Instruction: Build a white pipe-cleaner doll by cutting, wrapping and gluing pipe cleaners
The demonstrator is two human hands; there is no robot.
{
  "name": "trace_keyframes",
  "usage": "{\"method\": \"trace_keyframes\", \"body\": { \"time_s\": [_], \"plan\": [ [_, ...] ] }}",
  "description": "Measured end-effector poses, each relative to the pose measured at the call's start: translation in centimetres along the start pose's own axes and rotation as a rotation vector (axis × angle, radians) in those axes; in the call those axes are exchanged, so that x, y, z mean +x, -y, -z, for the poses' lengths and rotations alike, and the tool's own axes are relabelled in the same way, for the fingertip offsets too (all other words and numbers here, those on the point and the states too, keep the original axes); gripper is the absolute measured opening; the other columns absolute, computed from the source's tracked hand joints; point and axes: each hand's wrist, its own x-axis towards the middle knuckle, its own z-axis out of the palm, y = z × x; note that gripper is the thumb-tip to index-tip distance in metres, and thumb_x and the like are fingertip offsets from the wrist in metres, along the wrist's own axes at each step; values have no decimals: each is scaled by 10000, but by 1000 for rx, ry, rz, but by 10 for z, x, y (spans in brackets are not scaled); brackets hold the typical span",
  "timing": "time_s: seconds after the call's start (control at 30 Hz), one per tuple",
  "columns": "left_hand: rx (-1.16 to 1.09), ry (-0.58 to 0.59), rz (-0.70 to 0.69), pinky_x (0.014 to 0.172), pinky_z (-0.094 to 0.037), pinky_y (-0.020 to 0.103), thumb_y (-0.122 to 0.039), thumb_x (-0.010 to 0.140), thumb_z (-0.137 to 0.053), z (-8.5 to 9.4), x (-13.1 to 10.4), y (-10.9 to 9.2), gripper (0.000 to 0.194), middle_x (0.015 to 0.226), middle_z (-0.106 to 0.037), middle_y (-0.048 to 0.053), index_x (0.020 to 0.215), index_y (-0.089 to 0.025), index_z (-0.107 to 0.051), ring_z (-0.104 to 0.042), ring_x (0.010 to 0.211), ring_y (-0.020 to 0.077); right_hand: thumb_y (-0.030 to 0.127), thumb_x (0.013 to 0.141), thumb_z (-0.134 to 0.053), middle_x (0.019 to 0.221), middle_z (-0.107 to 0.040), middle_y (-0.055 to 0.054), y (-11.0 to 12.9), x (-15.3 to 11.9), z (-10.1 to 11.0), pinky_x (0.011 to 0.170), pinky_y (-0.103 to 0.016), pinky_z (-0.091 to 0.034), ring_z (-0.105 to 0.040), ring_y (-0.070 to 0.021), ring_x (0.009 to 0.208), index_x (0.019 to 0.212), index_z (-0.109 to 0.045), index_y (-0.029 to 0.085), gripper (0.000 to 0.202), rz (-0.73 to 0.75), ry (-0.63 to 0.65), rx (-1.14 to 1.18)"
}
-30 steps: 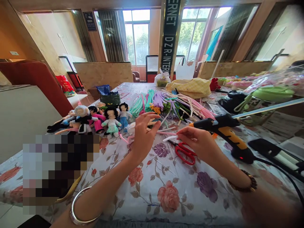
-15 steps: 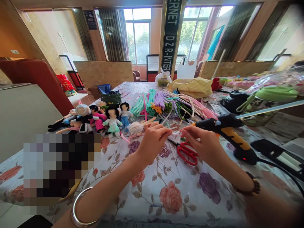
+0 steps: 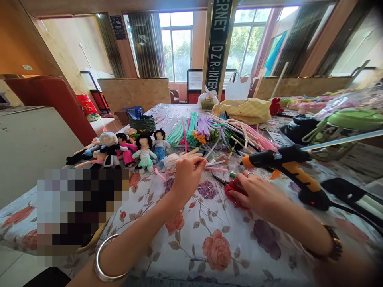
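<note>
Red scissors (image 3: pixel 229 192) are pinched in my right grip (image 3: pixel 259 193), so I'd angle blades clear of my left grip (image 3: pixel 187 179), closed, can't tell if empty.

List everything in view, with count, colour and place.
Scissors: one, red handles, under right fingers
Glue gun: one, black and orange, right
Fuzzy stems: many, mint, purple, pink, centre
Dolls: several, overlapping, mixed colours, left
Basket-like container: one, dark green, behind dolls
Yellow checked bundle: one, behind stems
Plastic bags: two, whitish, far end
Lidded jar: one, green lid, right
Tablecloth: one, white floral, beneath
Column: one, black, white letters, background
Windows, curtains: several, bright and dark, background
Pixelated patch: one, lower left, unreadable
Left hand: one, centre, fingertips together
Right hand: one, on scissors
</note>
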Motion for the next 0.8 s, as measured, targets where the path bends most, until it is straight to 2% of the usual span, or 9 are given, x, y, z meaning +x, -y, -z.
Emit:
{"method": "trace_keyframes", "body": {
  "time_s": [0.17,0.33,0.47,0.6,0.8],
  "plan": [
    [-21,11,60,697,-452,250,-212,804,-591,2,1,0,145,794,-733,19,778,-182,-730,-647,774,157,366,852,-525,659,-596,-55,-5,3,-3,572,-297,-377,-590,-199,636,705,-517,200,223,20,64,126],
    [8,-6,44,683,-457,262,-216,803,-591,4,2,1,145,771,-730,13,782,-200,-733,-632,703,151,375,869,-445,672,-622,-66,-8,10,-1,546,-295,-354,-568,-185,611,698,-455,221,231,-117,92,338],
    [96,-33,8,754,-440,298,-228,820,-583,5,2,2,151,803,-728,31,806,-206,-732,-627,794,179,449,880,-406,641,-619,-44,-2,14,13,514,-281,-342,-530,-155,563,717,-451,218,287,-166,228,537],
    [200,-48,-46,789,-412,338,-229,840,-564,4,1,3,162,867,-722,48,849,-203,-723,-610,890,210,494,871,-416,609,-625,-29,10,13,29,504,-270,-335,-524,-136,541,699,-477,206,342,-180,293,670],
    [218,-29,-87,843,-393,349,-222,852,-546,2,-1,3,164,919,-715,35,819,-208,-707,-586,937,206,519,854,-428,572,-603,-21,15,17,34,499,-268,-320,-506,-129,528,672,-495,193,379,-218,270,703]
  ]
}}
